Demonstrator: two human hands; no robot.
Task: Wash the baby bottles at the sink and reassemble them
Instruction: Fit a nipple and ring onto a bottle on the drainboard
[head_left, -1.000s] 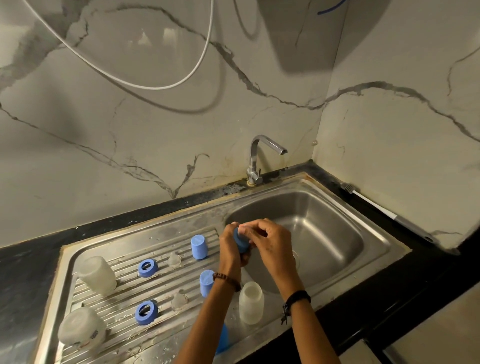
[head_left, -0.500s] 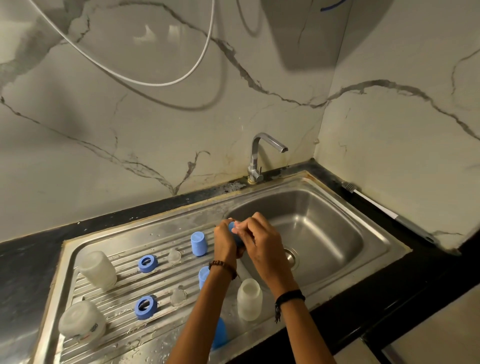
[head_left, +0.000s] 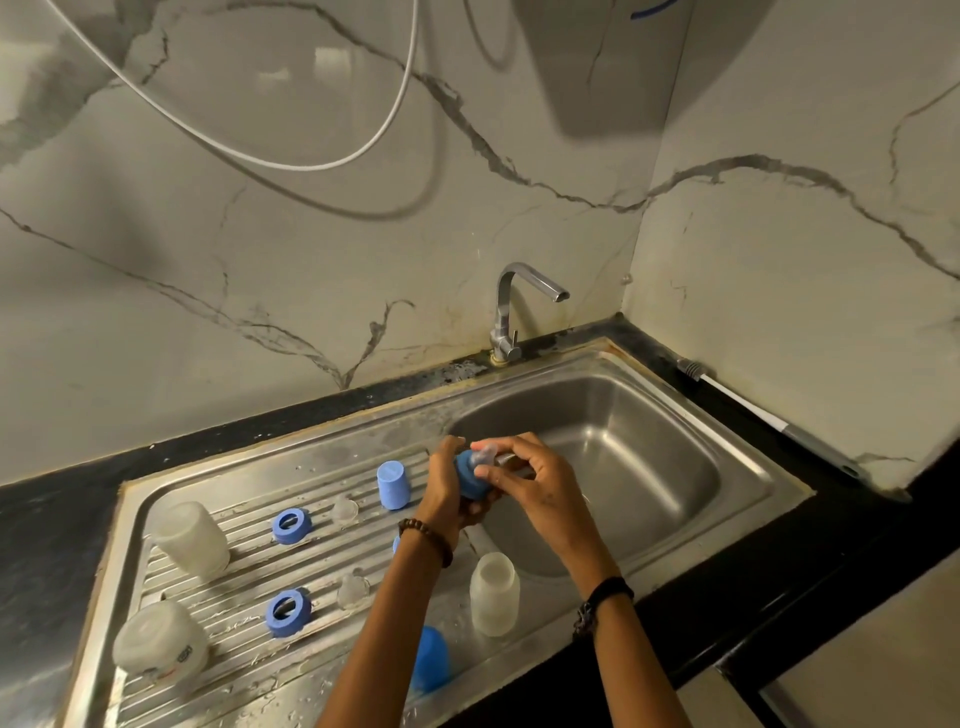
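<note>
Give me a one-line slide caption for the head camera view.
At a steel sink, the left hand holds a blue collar ring while the right hand seats a clear nipple.

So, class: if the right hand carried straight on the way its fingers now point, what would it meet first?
The right hand points leftward at the clear teat and blue plastic collar ring gripped by the left hand; it already pinches the teat, so it would probably press into the ring first.

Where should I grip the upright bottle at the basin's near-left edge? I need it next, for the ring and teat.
Judging by its pose, grip the upright bottle round its straight cylindrical wall, below the narrower neck, coming from the right: the left forearm crosses its left side, and the mouth stays free.
</note>
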